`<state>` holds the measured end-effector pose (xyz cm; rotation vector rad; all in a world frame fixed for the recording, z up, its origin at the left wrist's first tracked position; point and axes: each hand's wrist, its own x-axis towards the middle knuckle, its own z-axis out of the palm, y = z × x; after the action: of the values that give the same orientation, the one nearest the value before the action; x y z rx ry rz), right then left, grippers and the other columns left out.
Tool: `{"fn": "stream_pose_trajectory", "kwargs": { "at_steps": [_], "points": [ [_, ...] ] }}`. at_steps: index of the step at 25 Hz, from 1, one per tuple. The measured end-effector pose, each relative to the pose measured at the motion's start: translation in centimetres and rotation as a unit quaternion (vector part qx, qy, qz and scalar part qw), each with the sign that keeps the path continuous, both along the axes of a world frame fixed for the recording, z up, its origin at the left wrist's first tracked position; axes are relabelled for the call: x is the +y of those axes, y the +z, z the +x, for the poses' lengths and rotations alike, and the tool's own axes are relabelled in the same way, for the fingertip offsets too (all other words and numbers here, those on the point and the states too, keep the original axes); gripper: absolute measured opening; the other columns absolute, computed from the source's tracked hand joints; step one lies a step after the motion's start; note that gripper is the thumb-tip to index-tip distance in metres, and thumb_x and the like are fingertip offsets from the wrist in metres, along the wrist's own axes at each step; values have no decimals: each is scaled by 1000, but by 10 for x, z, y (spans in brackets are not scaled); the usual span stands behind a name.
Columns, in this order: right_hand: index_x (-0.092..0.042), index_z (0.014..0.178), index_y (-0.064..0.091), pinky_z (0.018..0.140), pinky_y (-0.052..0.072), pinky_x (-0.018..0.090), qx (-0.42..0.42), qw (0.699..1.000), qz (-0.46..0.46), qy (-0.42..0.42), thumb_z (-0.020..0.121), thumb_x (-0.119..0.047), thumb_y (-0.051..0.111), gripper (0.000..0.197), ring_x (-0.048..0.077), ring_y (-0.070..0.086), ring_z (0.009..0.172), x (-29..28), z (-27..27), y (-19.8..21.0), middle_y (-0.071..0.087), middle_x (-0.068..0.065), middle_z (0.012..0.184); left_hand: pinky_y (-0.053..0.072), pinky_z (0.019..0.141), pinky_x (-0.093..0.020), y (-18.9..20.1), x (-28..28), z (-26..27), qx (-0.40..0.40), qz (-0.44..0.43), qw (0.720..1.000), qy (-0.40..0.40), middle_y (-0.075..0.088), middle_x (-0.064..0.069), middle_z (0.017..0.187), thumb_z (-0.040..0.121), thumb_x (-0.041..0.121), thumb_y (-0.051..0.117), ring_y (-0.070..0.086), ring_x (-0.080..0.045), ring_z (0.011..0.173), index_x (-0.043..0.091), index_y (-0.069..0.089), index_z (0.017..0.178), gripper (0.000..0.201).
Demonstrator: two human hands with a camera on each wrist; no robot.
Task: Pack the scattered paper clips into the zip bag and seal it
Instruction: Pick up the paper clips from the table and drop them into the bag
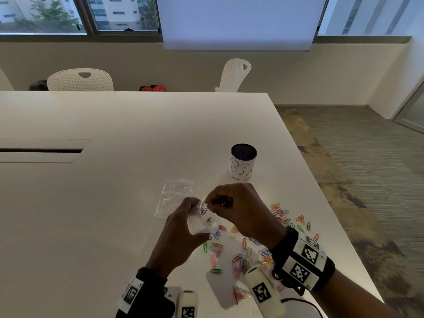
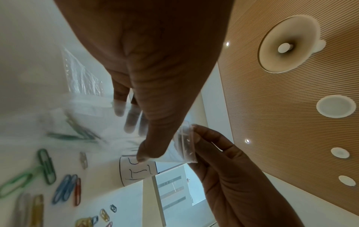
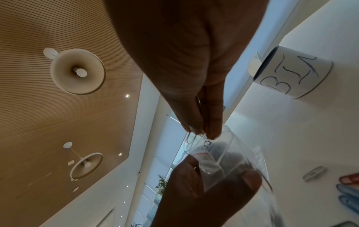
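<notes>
Meeting room. Large white table (image 1: 114, 125) with a recessed cable slot (image 1: 41, 150) on the left. Two white perforated chairs (image 1: 80, 80) on the far side, one turned sideways (image 1: 234, 75). Beige wall below a window strip (image 1: 46, 14) showing buildings and trees; white roller screen (image 1: 238, 21) hangs at centre. Streaky grey-brown carpet (image 1: 367, 157) to the right. Ceiling of slatted wood panels (image 2: 291, 92) with round disc pendant lamps (image 3: 77, 71) and small recessed spotlights (image 2: 227, 43). Daylight, cool and dim.

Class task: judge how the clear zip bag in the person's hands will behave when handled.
The zip bag is probably floppy: it crumples in the left hand. Likely light, holding few clips. Its mouth may sag shut unless held open.
</notes>
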<state>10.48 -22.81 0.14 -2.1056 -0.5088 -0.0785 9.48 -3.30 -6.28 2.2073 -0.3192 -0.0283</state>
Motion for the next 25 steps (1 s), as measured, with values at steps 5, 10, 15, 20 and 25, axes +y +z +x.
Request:
{"fn": "stream_pose_trajectory", "kwargs": {
  "at_steps": [5, 10, 15, 20, 25],
  "points": [
    [-13, 103, 81, 82, 61, 16, -26, 999, -29, -3, 89, -8, 79, 15, 1, 76, 83, -5, 7, 3, 81, -1, 94, 54, 75, -6, 0, 1, -1, 2, -11, 1000, 1, 64, 19, 107, 74, 18, 92, 64, -2, 100, 27, 52, 121, 62],
    [-9, 102, 79, 83, 64, 30, 5, 996, -53, -74, 87, -8, 80, 15, 8, 75, 80, -23, 27, -11, 80, 2, 91, 55, 88, -17, -2, 12, -2, -9, -17, 1000, 11, 66, 18, 107, 74, 26, 92, 64, 1, 105, 32, 53, 121, 62],
    [-21, 148, 47, 108, 49, 41, 157, 944, -283, 67, 77, -39, 87, 83, 17, 50, 130, -16, 33, -43, 50, 1, 149, 53, 90, -23, 5, 32, -3, -22, -32, 998, 48, 69, 15, 105, 73, 20, 92, 67, -4, 103, 36, 54, 117, 61],
    [-29, 157, 25, 111, 44, 45, 139, 897, -393, 146, 61, -55, 92, 120, 20, 38, 135, -2, 27, -62, 35, -2, 153, 56, 95, -29, 6, 47, -7, -29, -29, 997, 68, 69, 13, 104, 72, 17, 93, 68, -7, 103, 34, 54, 116, 61],
    [-27, 144, 43, 98, 54, 41, 100, 904, -384, 155, 67, -51, 90, 93, 19, 43, 123, 1, 18, -76, 42, -2, 140, 55, 97, -28, 2, 49, -9, -32, -25, 997, 72, 69, 13, 104, 73, 17, 92, 68, -6, 101, 32, 55, 118, 61]
  ]
}}
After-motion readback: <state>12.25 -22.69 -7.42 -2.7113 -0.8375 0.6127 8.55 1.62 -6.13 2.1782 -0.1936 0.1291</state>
